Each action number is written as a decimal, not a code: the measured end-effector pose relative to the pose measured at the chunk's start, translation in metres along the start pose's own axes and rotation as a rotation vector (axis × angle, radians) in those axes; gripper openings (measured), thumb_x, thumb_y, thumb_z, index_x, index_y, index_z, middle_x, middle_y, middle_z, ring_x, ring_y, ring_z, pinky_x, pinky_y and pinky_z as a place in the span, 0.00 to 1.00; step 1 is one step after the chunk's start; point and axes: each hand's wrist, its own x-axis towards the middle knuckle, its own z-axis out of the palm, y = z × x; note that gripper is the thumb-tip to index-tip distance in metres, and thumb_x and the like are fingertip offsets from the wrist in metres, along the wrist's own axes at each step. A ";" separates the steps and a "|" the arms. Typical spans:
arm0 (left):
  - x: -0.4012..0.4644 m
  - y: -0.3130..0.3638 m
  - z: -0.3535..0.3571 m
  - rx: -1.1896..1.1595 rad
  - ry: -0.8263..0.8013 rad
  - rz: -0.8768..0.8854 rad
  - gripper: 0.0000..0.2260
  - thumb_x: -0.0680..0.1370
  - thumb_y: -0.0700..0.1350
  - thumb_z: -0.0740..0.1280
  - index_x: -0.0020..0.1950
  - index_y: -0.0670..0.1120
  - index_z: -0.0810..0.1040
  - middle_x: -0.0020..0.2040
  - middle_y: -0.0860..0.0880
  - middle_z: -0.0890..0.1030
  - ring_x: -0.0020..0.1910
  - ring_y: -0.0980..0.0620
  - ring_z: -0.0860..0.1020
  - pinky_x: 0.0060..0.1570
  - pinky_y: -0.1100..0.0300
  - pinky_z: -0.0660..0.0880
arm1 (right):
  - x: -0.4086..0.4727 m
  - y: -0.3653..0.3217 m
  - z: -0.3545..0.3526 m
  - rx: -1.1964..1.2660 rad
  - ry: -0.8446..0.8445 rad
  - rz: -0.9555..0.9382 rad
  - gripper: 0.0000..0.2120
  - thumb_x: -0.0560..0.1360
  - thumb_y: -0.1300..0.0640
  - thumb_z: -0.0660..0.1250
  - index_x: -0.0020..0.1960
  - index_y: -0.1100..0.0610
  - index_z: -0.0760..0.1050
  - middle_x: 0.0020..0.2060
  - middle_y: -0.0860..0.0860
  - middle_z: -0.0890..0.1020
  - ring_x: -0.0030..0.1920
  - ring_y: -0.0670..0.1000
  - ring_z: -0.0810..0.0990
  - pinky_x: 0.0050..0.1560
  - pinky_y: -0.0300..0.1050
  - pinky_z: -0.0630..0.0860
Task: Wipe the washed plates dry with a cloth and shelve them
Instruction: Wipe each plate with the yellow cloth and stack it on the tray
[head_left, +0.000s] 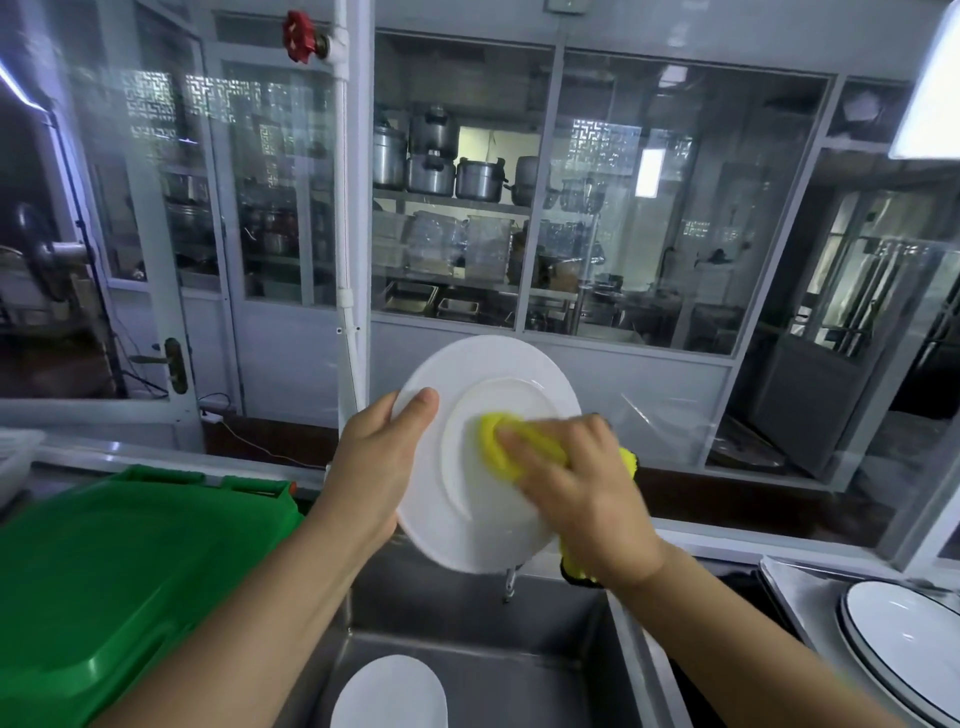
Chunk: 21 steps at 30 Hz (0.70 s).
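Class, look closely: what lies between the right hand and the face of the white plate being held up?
In the head view, a yellow cloth lies between the right hand and the white plate, pressed against its face.

From my remote seat, my right hand (576, 478) covers the four o'clock part of the white plate (467, 467), and most of the yellow cloth (501, 447) is bunched out of sight under its fingers. My left hand's (376, 462) fingers are hidden behind the plate; only the thumb shows on the rim at ten o'clock. A second plate in the sink (389, 693) is cut off by the bottom edge. The dark-rimmed plates (904, 644) at four o'clock run off the right edge. Shelf contents behind the glass blur under reflections.
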 end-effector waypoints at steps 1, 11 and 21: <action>-0.001 -0.001 0.000 0.011 -0.007 0.006 0.09 0.78 0.48 0.66 0.39 0.52 0.83 0.42 0.45 0.84 0.44 0.45 0.81 0.51 0.47 0.77 | 0.009 0.005 -0.004 0.008 0.047 0.093 0.15 0.80 0.53 0.60 0.67 0.52 0.69 0.55 0.52 0.70 0.49 0.56 0.69 0.49 0.52 0.70; -0.007 0.005 0.011 0.164 -0.145 0.130 0.11 0.71 0.56 0.66 0.39 0.49 0.80 0.35 0.43 0.81 0.36 0.48 0.78 0.41 0.49 0.74 | 0.063 0.006 0.000 0.183 -0.096 0.356 0.21 0.80 0.40 0.52 0.67 0.46 0.73 0.53 0.50 0.77 0.53 0.53 0.77 0.53 0.53 0.74; -0.012 0.020 0.008 -0.023 0.008 0.265 0.14 0.79 0.46 0.62 0.36 0.57 0.82 0.35 0.57 0.83 0.36 0.59 0.80 0.37 0.63 0.77 | 0.027 -0.008 0.009 0.927 0.230 1.035 0.18 0.81 0.55 0.61 0.70 0.45 0.68 0.58 0.43 0.80 0.58 0.42 0.78 0.58 0.40 0.75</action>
